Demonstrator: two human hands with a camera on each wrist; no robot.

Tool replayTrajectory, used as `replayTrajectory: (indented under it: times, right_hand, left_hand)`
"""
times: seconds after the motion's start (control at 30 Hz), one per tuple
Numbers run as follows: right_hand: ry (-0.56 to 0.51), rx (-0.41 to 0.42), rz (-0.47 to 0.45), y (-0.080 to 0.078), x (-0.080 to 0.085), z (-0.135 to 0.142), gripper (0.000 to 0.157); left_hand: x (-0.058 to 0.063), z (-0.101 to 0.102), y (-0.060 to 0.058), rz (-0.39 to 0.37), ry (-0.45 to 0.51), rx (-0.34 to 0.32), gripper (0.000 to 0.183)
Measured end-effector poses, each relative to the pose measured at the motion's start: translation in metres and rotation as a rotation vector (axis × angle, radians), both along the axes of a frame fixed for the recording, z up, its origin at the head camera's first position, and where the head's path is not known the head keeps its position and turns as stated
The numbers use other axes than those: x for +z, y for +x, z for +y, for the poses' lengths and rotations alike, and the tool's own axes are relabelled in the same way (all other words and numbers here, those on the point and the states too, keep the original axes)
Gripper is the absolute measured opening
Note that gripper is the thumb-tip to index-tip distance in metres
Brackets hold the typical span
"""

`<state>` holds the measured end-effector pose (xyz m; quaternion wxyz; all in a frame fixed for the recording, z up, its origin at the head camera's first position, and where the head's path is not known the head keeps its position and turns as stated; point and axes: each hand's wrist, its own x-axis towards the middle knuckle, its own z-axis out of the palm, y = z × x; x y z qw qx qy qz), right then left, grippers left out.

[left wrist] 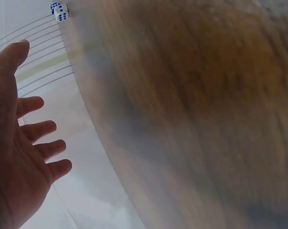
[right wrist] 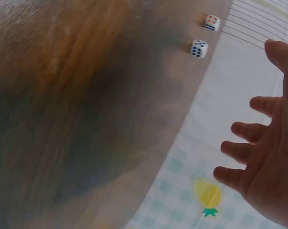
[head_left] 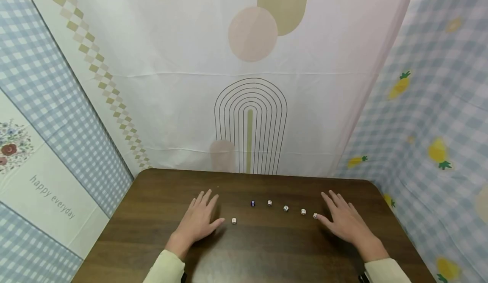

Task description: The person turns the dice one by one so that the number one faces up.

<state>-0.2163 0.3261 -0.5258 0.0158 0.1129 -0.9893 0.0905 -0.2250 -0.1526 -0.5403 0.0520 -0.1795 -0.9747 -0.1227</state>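
Several small dice stretch across the middle of the brown table. A white die (head_left: 234, 220) is nearest my left hand (head_left: 197, 222), just right of its thumb. Further along lie a dark blue die (head_left: 253, 203) and white dice: one (head_left: 269, 203) beside the blue one, a tilted one (head_left: 286, 208), and another (head_left: 303, 211). The rightmost white die (head_left: 315, 215) sits right at the thumb tip of my right hand (head_left: 346, 222). Both hands have spread, straight fingers and hold nothing. In the right wrist view, two white dice show pips, the nearer die (right wrist: 199, 48) in blue.
The wooden table (head_left: 251, 253) has rounded far corners. Behind it hangs a white cloth (head_left: 171, 105) with arch patterns. Blue checked cloth with pineapples (head_left: 404, 147) borders the right side, and a checked cloth (head_left: 57, 71) borders the left.
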Motion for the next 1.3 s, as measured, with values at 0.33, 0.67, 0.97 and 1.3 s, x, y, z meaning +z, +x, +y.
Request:
replayTrajectory:
  times: [0.33,0.67,0.97,1.3]
  right_hand:
    - [-0.015,0.107,0.107,-0.004,-0.013,-0.001,0.074]
    - [-0.047,0.146,0.048,-0.010,-0.021,0.001,0.072]
    - [-0.044,0.171,0.021,-0.018,-0.023,-0.002,0.061]
    - [-0.030,0.236,0.003,-0.024,-0.026,-0.004,0.050]
  left_hand:
    - [-0.001,0.012,-0.006,0.056,0.012,-0.118,0.070]
    - [-0.007,0.031,-0.010,0.057,-0.055,-0.183,0.057]
    - [-0.016,0.039,-0.016,0.033,-0.014,-0.238,0.033]
    - [-0.023,0.042,-0.020,0.010,0.043,-0.258,0.023]
